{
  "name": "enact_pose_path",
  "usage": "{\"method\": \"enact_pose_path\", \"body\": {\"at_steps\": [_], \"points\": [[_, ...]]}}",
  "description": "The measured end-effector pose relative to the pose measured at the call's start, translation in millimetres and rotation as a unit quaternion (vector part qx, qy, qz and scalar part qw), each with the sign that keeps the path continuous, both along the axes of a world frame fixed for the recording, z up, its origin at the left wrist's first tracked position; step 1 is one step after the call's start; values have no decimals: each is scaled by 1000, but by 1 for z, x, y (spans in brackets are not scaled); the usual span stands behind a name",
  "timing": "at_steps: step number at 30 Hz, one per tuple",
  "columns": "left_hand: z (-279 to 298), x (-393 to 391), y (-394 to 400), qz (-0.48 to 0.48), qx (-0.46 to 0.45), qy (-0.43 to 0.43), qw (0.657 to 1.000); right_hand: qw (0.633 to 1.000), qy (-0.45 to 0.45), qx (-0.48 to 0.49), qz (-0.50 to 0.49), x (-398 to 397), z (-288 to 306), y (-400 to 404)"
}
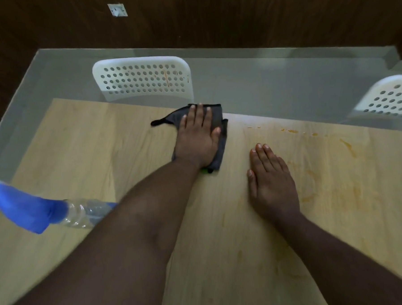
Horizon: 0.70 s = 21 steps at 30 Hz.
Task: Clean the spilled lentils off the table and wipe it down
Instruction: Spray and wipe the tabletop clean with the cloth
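Observation:
My left hand (198,136) lies flat on a dark grey cloth (216,115) near the far edge of the light wooden table (102,146), pressing it down. A bit of green shows under the cloth's near corner. My right hand (271,181) rests flat on the bare table to the right, fingers together, holding nothing. Orange lentil smears (348,147) and small drops (292,130) mark the table right of my hands, with fainter orange streaks (311,186) beside my right hand.
A spray bottle with a blue trigger head (28,210) lies at the left, partly behind my left forearm. Two white perforated chairs stand beyond the far edge, one behind the cloth (142,77) and one at the right (390,98). Grey floor and a dark wooden wall lie beyond.

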<state>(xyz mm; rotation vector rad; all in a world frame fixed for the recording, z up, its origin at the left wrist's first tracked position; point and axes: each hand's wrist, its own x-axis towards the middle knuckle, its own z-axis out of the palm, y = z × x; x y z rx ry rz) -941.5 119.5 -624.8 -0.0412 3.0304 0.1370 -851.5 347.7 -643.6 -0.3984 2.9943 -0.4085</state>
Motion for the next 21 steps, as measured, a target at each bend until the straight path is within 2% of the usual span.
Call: {"method": "enact_pose_path", "body": {"at_steps": [4, 7, 11, 18, 21], "points": [[-2, 12, 31, -37, 5, 5, 999, 1000, 8, -3, -6, -2, 0, 1], [-5, 78, 38, -79, 25, 6, 997, 1000, 4, -5, -6, 0, 3, 0], [-3, 153, 12, -79, 32, -18, 996, 1000, 3, -1, -3, 4, 11, 0], [-4, 72, 0, -21, -1, 0, 1000, 1000, 29, -8, 2, 1, 3, 0], [-11, 88, 17, -14, 2, 9, 1000, 999, 39, -1, 3, 1, -1, 1]]}}
